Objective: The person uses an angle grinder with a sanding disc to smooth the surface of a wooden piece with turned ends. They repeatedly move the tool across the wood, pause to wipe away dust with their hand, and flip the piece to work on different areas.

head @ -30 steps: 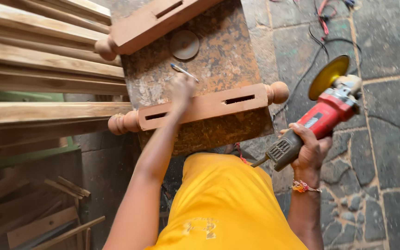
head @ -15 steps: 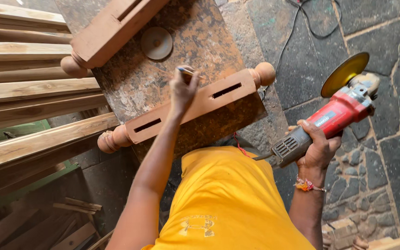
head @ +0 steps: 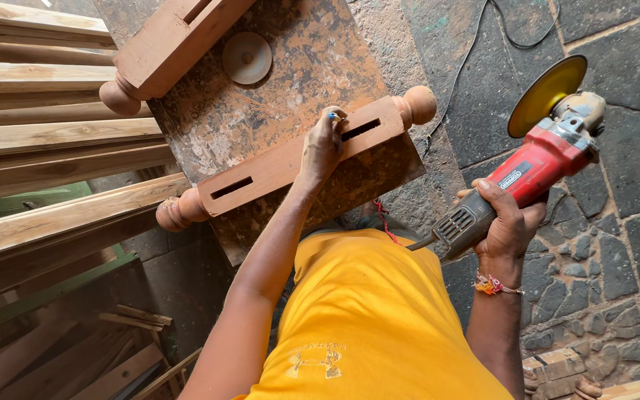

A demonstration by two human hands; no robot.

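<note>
Hands apart: left hand [head: 324,148] presses one of two slotted posts [head: 298,159]; right hand [head: 509,222] grips one grinder [head: 535,167].

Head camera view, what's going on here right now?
A person in a yellow shirt stands over a worn, rust-stained work surface. The left hand rests on a turned wooden post with two slots, pinching a small blue-tipped item whose kind is unclear. The right hand holds a red angle grinder with a yellow disc off to the side, above the stone floor.
</note>
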